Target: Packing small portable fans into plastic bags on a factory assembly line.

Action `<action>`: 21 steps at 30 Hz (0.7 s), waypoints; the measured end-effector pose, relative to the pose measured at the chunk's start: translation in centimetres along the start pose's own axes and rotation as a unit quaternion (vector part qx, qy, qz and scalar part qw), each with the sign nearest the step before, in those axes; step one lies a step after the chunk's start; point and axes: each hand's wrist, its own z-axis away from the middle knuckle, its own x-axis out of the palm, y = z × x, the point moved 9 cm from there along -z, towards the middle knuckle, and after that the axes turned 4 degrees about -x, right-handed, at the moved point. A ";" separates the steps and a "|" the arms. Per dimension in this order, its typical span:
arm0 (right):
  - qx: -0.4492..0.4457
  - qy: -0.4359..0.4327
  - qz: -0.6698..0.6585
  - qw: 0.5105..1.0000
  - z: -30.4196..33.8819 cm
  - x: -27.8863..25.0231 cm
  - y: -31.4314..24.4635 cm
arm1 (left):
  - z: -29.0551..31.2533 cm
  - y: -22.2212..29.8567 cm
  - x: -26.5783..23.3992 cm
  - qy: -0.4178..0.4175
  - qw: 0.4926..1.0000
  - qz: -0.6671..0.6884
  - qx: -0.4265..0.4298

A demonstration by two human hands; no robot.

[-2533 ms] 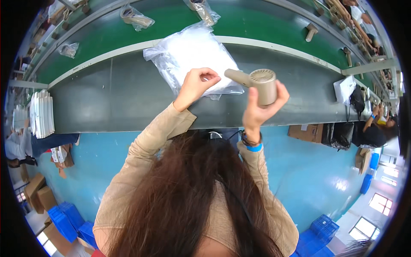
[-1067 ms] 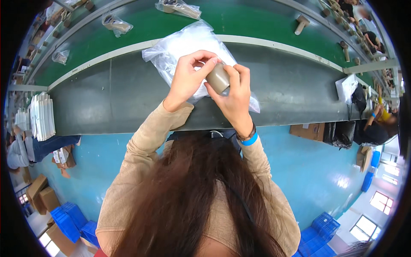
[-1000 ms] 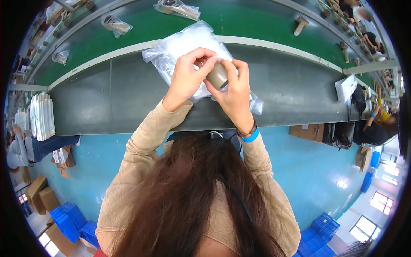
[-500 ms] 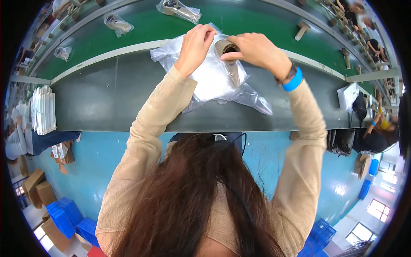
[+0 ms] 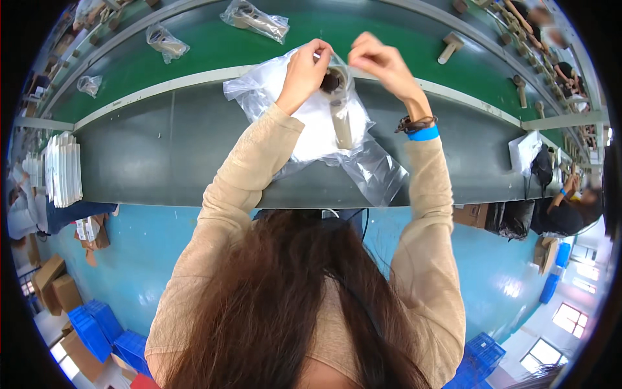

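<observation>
A beige hair dryer (image 5: 341,123) lies inside a clear plastic bag (image 5: 379,172), its dark round barrel end toward the far side and its handle toward me. Beneath it within the bag shows a white sheet-like layer (image 5: 311,133). My left hand (image 5: 308,71) pinches the bag's far edge, fingers closed beside the barrel. My right hand (image 5: 385,65) is raised just right of the barrel, apart from the dryer. Its fingers are curled and blurred, and whether they hold any film cannot be made out.
A green conveyor belt (image 5: 382,42) runs beyond the dark worktop (image 5: 214,149). Bagged hair dryers (image 5: 256,21) lie on it at left, an unbagged one (image 5: 450,47) at right. White folded cartons (image 5: 63,170) stand at the left end, a white bag (image 5: 523,152) at the right. People work on both sides.
My right hand has come off the dryer and lifted up and away. The dryer sits deeper in the bag, its handle nearer me. My left hand keeps its pinch. Belt items have shifted left.
</observation>
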 end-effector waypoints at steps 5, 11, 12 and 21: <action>0.038 0.018 0.108 0.993 1.8 0.1 1.1 | 0.8 -0.8 0.8 0.016 0.999 -0.017 0.045; 0.019 -0.004 0.261 0.965 5.5 2.6 1.1 | 0.4 -3.2 1.4 0.027 0.995 -0.067 0.071; 0.019 -0.003 0.262 0.965 5.6 2.7 1.3 | 0.3 -3.4 1.5 0.025 0.996 -0.062 0.058; 0.015 0.087 0.338 0.937 6.1 2.3 1.5 | -0.1 -3.9 0.9 0.008 1.000 -0.013 0.016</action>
